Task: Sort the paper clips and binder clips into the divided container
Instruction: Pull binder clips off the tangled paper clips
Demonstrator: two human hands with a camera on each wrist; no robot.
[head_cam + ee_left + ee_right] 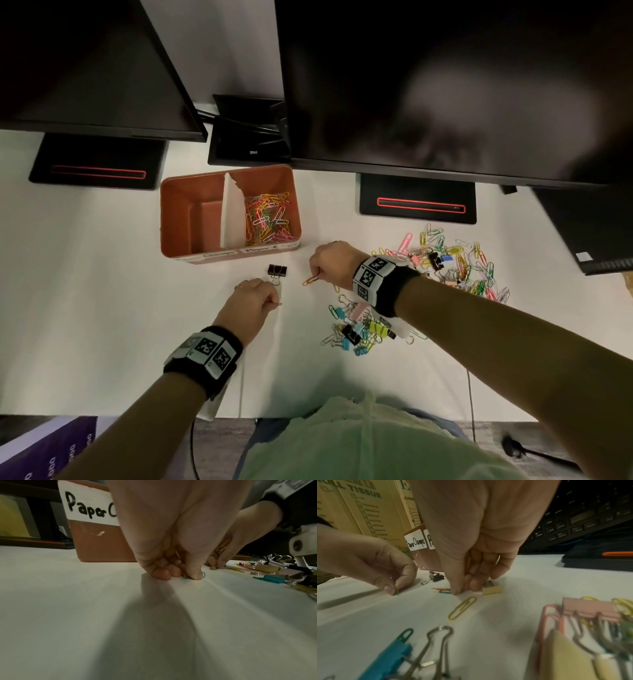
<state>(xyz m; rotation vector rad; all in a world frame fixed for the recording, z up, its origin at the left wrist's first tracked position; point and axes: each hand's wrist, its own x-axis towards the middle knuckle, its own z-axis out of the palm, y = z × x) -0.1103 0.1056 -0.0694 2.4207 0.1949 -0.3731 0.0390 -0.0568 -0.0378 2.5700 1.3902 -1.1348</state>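
Observation:
The orange divided container (pixel 178 219) stands at centre; its right compartment holds several coloured paper clips (pixel 269 219), its left one looks bare. My left hand (pixel 255 298) (pixel 180 573) pinches a green paper clip (pixel 203 574) (pixel 397 593) against the table. My right hand (pixel 329 263) (pixel 462 589) pinches an orange paper clip (pixel 310 280) (pixel 441 588) that lies with a green one (pixel 445 592) on the table. A black binder clip (pixel 277 271) (pixel 436 577) lies between the hands, in front of the container. A mixed pile of clips (pixel 455 263) spreads to the right.
A second heap of binder clips (pixel 359 329) lies under my right forearm. A small yellow binder clip (pixel 492 590) sits by my right fingers. Two dark monitors on black stands (pixel 418 204) line the back. A keyboard (pixel 606 263) lies at far right.

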